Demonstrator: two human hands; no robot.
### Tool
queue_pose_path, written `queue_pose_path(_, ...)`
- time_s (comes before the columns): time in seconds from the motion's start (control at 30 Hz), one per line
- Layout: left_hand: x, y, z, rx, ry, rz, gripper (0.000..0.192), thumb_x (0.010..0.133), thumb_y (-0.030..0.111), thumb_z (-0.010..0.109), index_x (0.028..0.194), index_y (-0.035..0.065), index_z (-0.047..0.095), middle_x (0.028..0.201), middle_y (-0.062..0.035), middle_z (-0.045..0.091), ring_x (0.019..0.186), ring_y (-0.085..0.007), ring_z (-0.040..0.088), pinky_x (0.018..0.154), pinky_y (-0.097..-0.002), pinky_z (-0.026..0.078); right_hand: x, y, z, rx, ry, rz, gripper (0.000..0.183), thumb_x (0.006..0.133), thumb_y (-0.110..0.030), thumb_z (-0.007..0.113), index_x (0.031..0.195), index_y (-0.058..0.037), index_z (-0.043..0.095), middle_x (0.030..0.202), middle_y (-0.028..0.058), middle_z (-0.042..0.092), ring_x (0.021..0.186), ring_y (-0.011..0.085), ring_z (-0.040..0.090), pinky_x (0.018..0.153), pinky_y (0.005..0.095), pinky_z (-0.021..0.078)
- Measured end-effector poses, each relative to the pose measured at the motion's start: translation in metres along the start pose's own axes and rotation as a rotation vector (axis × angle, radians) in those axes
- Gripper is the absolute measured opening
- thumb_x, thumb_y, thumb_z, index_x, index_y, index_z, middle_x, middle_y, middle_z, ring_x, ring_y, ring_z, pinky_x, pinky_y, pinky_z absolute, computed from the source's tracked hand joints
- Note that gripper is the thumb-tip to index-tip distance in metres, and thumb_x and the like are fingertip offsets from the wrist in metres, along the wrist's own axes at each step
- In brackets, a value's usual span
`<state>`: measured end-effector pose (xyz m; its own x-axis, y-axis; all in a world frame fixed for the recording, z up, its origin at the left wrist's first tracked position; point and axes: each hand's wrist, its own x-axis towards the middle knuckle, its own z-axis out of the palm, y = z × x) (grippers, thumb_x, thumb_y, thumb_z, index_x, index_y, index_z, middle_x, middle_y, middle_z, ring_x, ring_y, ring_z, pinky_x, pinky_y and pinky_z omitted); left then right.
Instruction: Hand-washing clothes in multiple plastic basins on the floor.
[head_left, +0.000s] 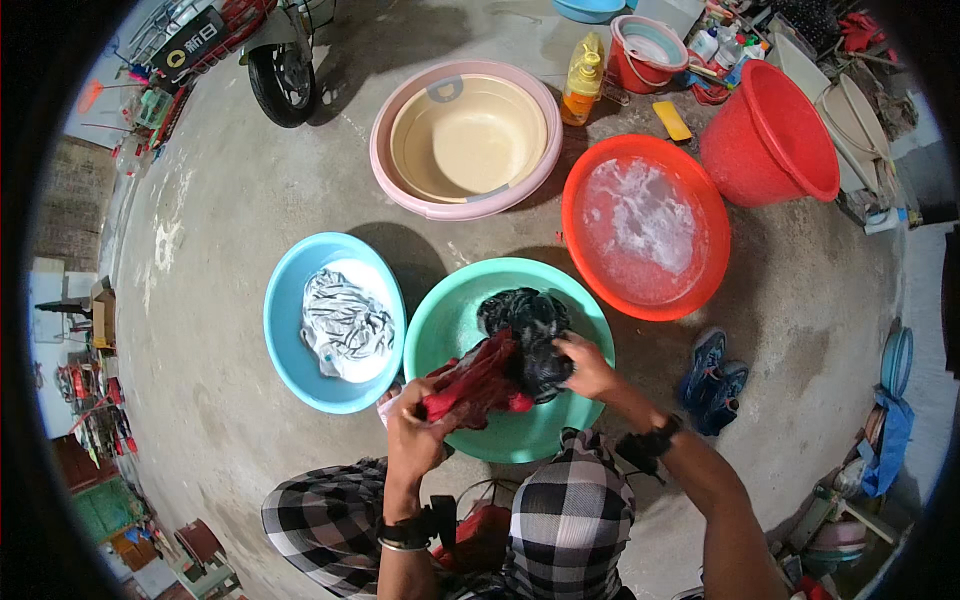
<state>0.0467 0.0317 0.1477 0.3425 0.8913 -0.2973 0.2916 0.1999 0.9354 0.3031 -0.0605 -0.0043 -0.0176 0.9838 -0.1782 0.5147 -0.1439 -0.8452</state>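
My left hand (420, 426) grips a wet dark-red cloth (480, 382) over the near left rim of a green plastic basin (439, 315). A black wet cloth (531, 322) lies against the red one inside this basin, and my right hand (589, 367) holds its right edge. Whether the red and black parts belong to one garment, I cannot tell. To the left, a light blue basin (274, 322) holds a striped black-and-white cloth (345, 322) in whitish liquid. Foamy water (645, 217) fills much of an orange-red basin (716, 247) at the upper right.
Beyond the green basin, a cream basin (472, 139) sits inside a pink one (382, 161). A yellow pump bottle (583, 79), a yellow brush or sponge (671, 121) and a red bucket (757, 142) stand farther right. Blue shoes (712, 382) rest on the concrete floor (217, 300). A scooter's wheel (281, 86) is upper left.
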Motion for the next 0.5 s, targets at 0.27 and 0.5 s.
queue_pose_path(0.27, -0.027, -0.082, -0.005, 0.116, -0.028, -0.152, 0.034, 0.073, 0.002, 0.073, 0.099, 0.0015, 0.051, 0.091, -0.0086, 0.059, 0.085, -0.0179, 0.056, 0.078, -0.0284, 0.046, -0.048, -0.018, 0.008, -0.037, -0.239, 0.240, 0.079, 0.072, -0.027, 0.075, 0.139, -0.0071, 0.038, 0.141, 0.0307, 0.030, 0.129, 0.0438, 0.035, 0.101, 0.0464, 0.0371)
queue_pose_path(0.5, 0.011, -0.149, 0.062, 1.059, -0.299, -0.014, 0.104, 0.055, 0.031, 0.084, 0.143, 0.0186, 0.031, 0.148, -0.0234, 0.019, 0.130, -0.0448, 0.029, 0.101, -0.0551, 0.034, -0.002, -0.009, 0.062, -0.404, -0.289, 0.158, 0.103, 0.065, -0.030, 0.081, 0.147, -0.0209, 0.020, 0.147, 0.0251, 0.016, 0.123, 0.0534, 0.034, 0.086, 0.0668, 0.0390)
